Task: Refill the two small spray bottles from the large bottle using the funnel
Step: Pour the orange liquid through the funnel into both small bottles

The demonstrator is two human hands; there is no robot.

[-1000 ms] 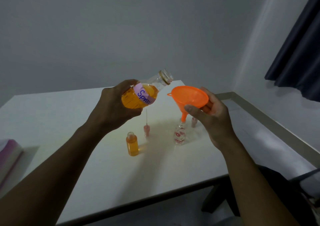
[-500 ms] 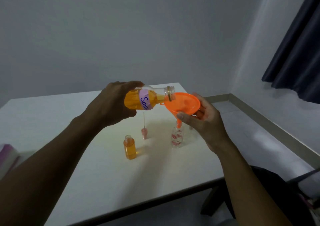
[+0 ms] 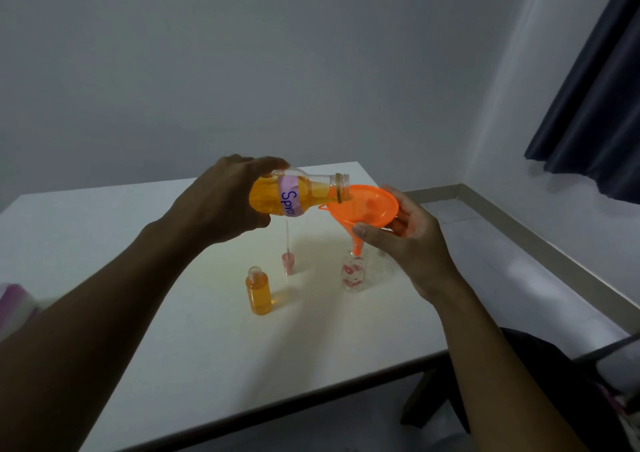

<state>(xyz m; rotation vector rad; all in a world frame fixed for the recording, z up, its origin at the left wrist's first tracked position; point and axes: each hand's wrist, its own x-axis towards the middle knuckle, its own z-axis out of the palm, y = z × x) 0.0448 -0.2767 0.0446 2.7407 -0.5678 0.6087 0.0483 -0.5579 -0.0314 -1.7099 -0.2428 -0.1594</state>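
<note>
My left hand [image 3: 221, 202] grips the large bottle [image 3: 294, 195] of orange liquid with a pink label, tipped almost level, its open mouth over the rim of the orange funnel [image 3: 363, 209]. My right hand [image 3: 412, 240] holds the funnel by its bowl, the spout set in the neck of a clear small spray bottle [image 3: 353, 273] with red flower prints. A second small bottle [image 3: 259, 292], uncapped and full of orange liquid, stands on the table to the left. A pink spray pump [image 3: 287, 261] with its long tube stands between them.
The white table [image 3: 173, 347] ends close to me and at the right, where the floor and a skirting board show. A pink and white object [image 3: 14, 306] lies at the left edge. A dark curtain [image 3: 595, 105] hangs at the right.
My left hand tipped the large bottle from slanted upward to nearly level and brought its mouth onto the funnel's rim. The funnel sank lower onto the clear bottle.
</note>
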